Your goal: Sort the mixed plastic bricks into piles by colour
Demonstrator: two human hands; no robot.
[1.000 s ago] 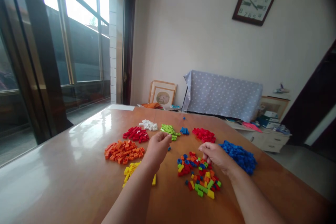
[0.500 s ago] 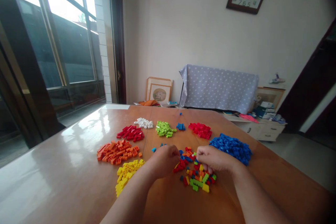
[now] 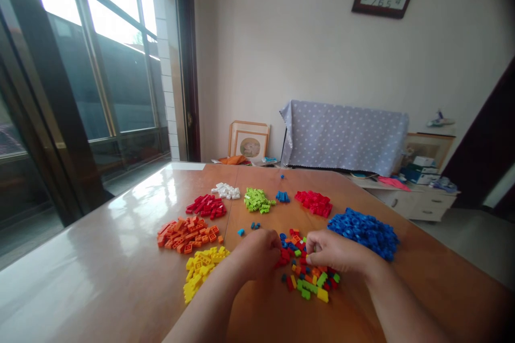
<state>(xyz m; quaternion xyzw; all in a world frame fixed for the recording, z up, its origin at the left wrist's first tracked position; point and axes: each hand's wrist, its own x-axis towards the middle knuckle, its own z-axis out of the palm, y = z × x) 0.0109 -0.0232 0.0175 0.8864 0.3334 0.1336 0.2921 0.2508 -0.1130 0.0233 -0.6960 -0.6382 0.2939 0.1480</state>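
A mixed pile of small toy building bricks [image 3: 309, 285] in red, green, orange, yellow and blue lies on the table between and below my hands. At its left edge, my left hand [image 3: 259, 252] is closed with curled fingers, close to some red bricks [image 3: 284, 258]. Whatever it holds is hidden. My right hand [image 3: 333, 251] hovers over the pile's upper right side, thumb and fingertips pinched together. I cannot make out what is between them. Yellow bricks [image 3: 203, 267] sit left of my left forearm, and a large blue heap [image 3: 364, 230] is beyond my right hand.
Around the brown table [image 3: 132, 257], separate piles of orange bricks [image 3: 187, 233], dark red bricks [image 3: 206, 207], white bricks [image 3: 226, 191], lime green bricks [image 3: 257, 200], blue bricks [image 3: 282, 196] and red bricks [image 3: 314, 203] form an arc. A cloth-covered object [image 3: 346, 134] stands behind the table.
The view has shifted, so the table and piles appear slightly further right. My right hand's lower fingers have drawn in toward the thumb. My left hand stays closed beside the mixed pile.
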